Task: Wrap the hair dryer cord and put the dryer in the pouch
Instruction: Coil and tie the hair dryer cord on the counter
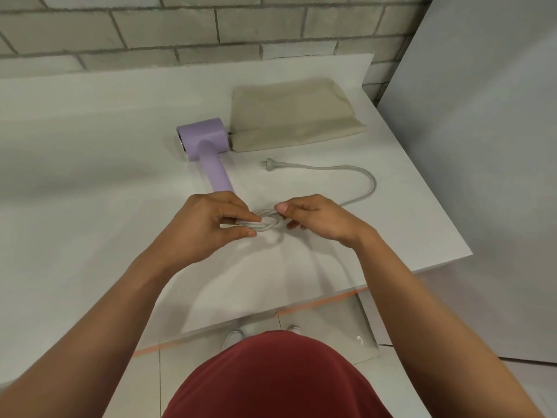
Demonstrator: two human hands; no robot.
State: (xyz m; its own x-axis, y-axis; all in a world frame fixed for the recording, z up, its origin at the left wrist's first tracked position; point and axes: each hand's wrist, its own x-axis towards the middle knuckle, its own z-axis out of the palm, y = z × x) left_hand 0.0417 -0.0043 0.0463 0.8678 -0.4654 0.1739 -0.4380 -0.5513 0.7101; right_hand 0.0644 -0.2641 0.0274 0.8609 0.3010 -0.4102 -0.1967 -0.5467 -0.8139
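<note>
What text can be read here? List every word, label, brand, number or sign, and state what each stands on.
No readable text in this view.
Lilac hair dryer: no brand or label on the sides that show.
Beige pouch: plain fabric, no print visible.
Grey cord and plug: any marking is too small to tell.
Brick wall and white table: no signs or numbers.

A white desk [90, 152] carries a lilac hair dryer [206, 138] lying flat, a beige pouch [295, 116] just beside its head, perhaps touching it, and a grey cord [331, 167] curving to its plug [272, 163].
</note>
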